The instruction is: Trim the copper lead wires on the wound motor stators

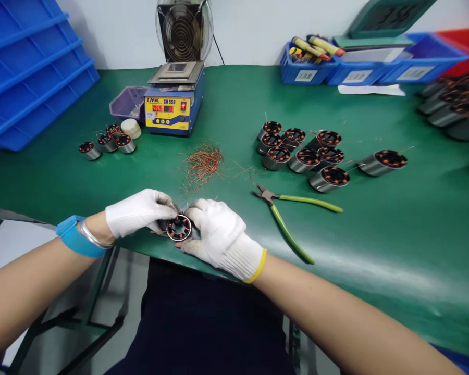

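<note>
Here, the gloved left hand (140,211) and right hand (214,232) both grip a metal ring (179,238) lined with copper coils, fingers closed on its sides, near the front edge of the green table (234,112). Cutters (269,196) lie spread to the right; wire scraps (203,162) lie beyond the hands.
</note>
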The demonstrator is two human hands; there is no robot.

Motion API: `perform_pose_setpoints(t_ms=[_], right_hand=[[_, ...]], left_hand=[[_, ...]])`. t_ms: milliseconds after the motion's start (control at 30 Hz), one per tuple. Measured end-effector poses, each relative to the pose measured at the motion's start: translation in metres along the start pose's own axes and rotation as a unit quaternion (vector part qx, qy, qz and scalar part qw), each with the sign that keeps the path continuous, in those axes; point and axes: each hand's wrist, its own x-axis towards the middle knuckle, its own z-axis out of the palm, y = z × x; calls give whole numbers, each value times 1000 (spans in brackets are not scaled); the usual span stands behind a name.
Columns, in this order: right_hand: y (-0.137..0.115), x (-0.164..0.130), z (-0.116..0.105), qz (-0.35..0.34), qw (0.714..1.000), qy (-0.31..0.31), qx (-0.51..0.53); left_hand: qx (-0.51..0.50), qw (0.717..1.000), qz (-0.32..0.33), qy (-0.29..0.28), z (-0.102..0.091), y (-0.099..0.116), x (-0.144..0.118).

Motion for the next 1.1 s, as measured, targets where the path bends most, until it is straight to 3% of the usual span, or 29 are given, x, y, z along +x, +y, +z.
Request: perform_pose_setpoints(t_ms=[400,500,633,733,933,1100], right_hand=[[1,1,-1,-8,1000,6,-3],[0,0,-3,2,1000,-1,-2],[1,-1,-2,-8,1000,15,9],[2,-2,1,-13,999,32,6],[3,-1,2,-14,1000,25,-6],[2,0,0,-7,1000,11,-2]], left_hand=[[38,999,4,6,4,3,3],[88,992,79,51,7,-2,-9],[221,920,259,197,15,-17,-27],[301,879,318,190,20,-27,-29],[368,858,331,138,15,-24,-25],[499,822,245,121,13,-12,-25]])
